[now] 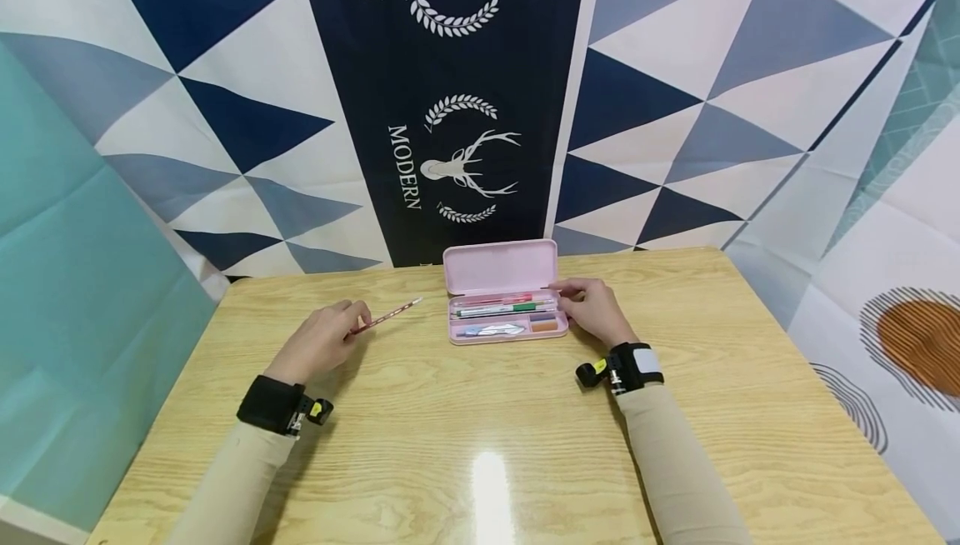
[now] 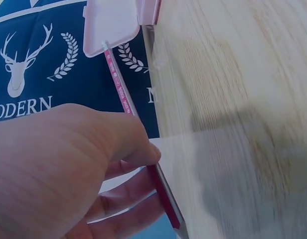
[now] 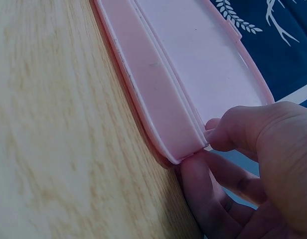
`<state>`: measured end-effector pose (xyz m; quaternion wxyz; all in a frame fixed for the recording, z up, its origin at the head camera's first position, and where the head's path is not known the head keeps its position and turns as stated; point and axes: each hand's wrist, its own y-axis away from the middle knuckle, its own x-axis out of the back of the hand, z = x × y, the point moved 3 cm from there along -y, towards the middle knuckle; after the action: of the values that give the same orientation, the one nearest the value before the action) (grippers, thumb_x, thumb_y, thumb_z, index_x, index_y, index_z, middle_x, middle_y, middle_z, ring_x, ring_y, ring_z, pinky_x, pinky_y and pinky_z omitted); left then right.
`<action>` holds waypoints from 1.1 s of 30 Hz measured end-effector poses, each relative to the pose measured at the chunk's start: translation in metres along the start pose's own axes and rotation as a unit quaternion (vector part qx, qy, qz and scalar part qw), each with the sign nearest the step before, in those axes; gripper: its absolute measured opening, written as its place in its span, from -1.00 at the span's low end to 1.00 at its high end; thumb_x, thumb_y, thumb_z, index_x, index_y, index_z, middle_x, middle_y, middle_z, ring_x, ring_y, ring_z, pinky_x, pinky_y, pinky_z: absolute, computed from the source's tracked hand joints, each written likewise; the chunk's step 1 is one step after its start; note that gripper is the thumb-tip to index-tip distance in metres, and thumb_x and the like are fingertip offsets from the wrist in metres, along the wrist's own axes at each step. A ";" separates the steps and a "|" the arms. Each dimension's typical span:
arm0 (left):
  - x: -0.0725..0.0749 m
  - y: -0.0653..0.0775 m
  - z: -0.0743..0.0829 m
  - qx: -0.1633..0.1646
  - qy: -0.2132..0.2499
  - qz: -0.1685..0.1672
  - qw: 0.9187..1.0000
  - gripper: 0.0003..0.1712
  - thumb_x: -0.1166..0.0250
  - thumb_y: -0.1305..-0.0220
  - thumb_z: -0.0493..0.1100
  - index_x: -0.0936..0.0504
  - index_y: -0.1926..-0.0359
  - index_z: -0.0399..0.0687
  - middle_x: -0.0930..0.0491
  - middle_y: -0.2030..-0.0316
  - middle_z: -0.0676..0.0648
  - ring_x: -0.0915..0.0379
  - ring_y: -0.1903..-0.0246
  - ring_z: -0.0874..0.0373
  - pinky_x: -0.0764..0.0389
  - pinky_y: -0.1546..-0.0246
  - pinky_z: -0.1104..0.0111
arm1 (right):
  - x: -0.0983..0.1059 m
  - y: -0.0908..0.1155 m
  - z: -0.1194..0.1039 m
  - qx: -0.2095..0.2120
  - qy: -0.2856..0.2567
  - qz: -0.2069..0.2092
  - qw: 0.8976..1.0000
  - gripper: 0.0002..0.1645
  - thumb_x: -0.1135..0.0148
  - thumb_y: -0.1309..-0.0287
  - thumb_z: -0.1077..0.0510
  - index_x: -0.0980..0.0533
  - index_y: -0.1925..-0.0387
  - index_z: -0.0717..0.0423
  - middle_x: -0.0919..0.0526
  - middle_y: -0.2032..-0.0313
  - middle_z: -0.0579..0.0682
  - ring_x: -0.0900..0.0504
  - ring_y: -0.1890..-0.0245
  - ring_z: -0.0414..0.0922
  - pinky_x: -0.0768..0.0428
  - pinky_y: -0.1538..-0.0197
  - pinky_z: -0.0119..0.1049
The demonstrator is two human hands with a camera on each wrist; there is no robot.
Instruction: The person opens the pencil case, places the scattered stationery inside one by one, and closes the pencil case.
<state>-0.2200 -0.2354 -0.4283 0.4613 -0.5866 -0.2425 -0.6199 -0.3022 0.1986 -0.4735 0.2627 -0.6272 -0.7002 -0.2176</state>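
Between thumb and fingers, my left hand [image 1: 321, 342] pinches a red patterned pencil [image 1: 392, 313] at the left of the table. Its white end slants up toward the pencil case; the sharpened tip [image 2: 182, 231] shows below the fingers in the left wrist view. An open pink pencil case [image 1: 501, 268] lies at the back middle, lid raised. My right hand [image 1: 596, 312] grips the case's right end, thumb at the rim and fingers against the outer side. Inside lie a white and green marker [image 1: 497, 310], other slim pens, a blue-and-white item [image 1: 491, 331] and an orange block [image 1: 544, 326].
The wooden table [image 1: 420, 428] ends at the back against a patterned cloth [image 1: 480, 70] with deer prints. Teal cloth [image 1: 90, 295] hangs on the left, pale cloth [image 1: 847, 303] on the right. Both wrists wear black straps with small cameras.
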 end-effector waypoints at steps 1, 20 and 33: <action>0.000 -0.001 0.000 0.000 0.000 0.001 1.000 -0.70 -0.40 -0.11 -0.42 -0.59 0.14 -0.09 -0.60 0.38 -0.09 -0.51 0.43 0.09 -0.58 0.40 0.24 | 0.000 0.000 0.000 0.001 0.000 0.000 1.000 -0.66 -0.24 -0.30 0.17 -0.67 -0.09 0.03 -0.72 0.03 0.15 -0.57 0.19 0.04 -0.51 0.29 -0.28; -0.004 -0.030 0.018 -0.022 -0.019 0.025 0.999 -0.65 -0.43 -0.04 -0.45 -0.63 0.15 -0.07 -0.60 0.39 -0.07 -0.49 0.44 0.08 -0.58 0.41 0.24 | 0.001 -0.001 0.000 -0.001 0.001 -0.002 1.000 -0.67 -0.24 -0.31 0.17 -0.67 -0.08 0.03 -0.72 0.02 0.16 -0.57 0.18 0.04 -0.55 0.26 -0.29; -0.017 -0.051 0.039 -0.041 -0.009 0.030 0.999 -0.65 -0.35 -0.04 -0.47 -0.64 0.15 -0.05 -0.61 0.36 -0.06 -0.55 0.40 0.08 -0.62 0.36 0.22 | 0.000 -0.002 0.001 0.006 0.005 0.005 1.000 -0.67 -0.25 -0.28 0.19 -0.68 -0.06 0.04 -0.73 0.05 0.15 -0.57 0.20 0.03 -0.52 0.29 -0.29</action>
<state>-0.2462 -0.1748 -0.4244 0.4533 -0.6177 -0.2035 -0.6096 -0.3040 0.1990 -0.4749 0.2709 -0.6281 -0.6972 -0.2147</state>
